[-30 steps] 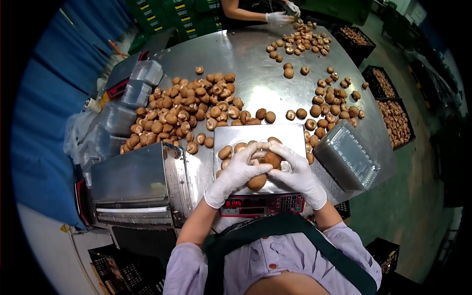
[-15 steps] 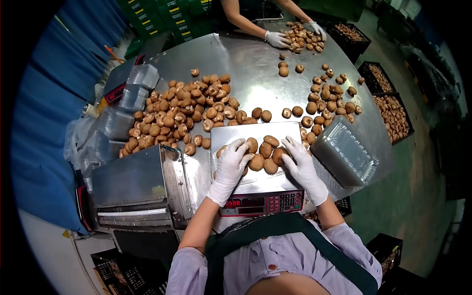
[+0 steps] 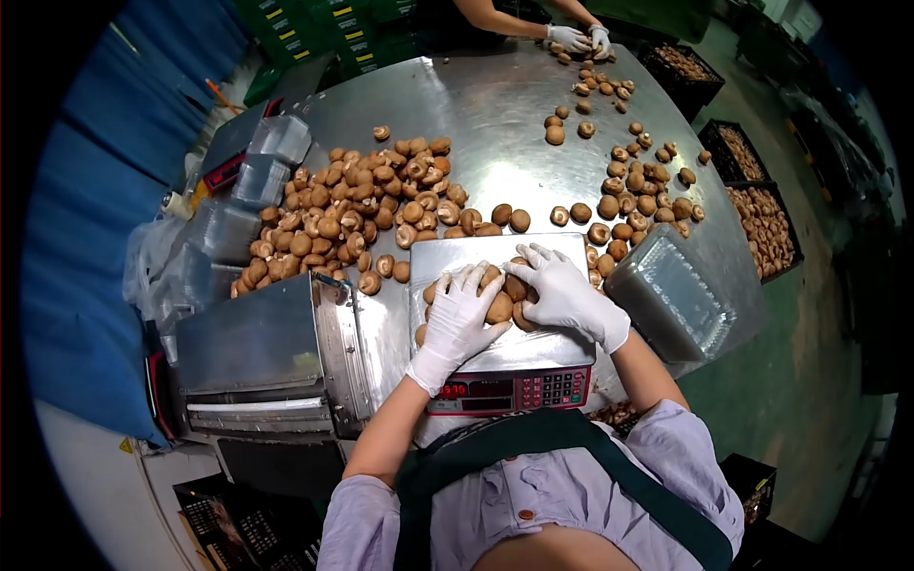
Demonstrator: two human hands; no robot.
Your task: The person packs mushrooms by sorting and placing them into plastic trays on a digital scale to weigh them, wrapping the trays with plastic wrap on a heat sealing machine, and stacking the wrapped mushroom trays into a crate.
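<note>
Both my gloved hands rest over a small heap of brown mushrooms (image 3: pixel 500 307) on the metal plate of a digital scale (image 3: pixel 533 357). My left hand (image 3: pixel 461 322) cups the left side, its fingers curled over several mushrooms. From the right, my right hand (image 3: pixel 571 297) covers others, fingers bent around them, and the two hands nearly meet. The palms and gloves hide part of the heap. Red digits glow on the scale's front panel (image 3: pixel 505 391), partly covered by my left wrist.
A large mushroom pile (image 3: pixel 352 195) lies at the left, with scattered mushrooms (image 3: pixel 647 186) at the right. Stacked clear plastic trays (image 3: pixel 671 295) stand right of the scale. A metal machine (image 3: pixel 252 338) is at the left. Across the table, a co-worker's gloved hands (image 3: pixel 581 40) handle mushrooms.
My hands have closed inward over the mushrooms on the scale, the right one moving left and up. The co-worker's hands have come together, and the mushrooms near them are more spread out.
</note>
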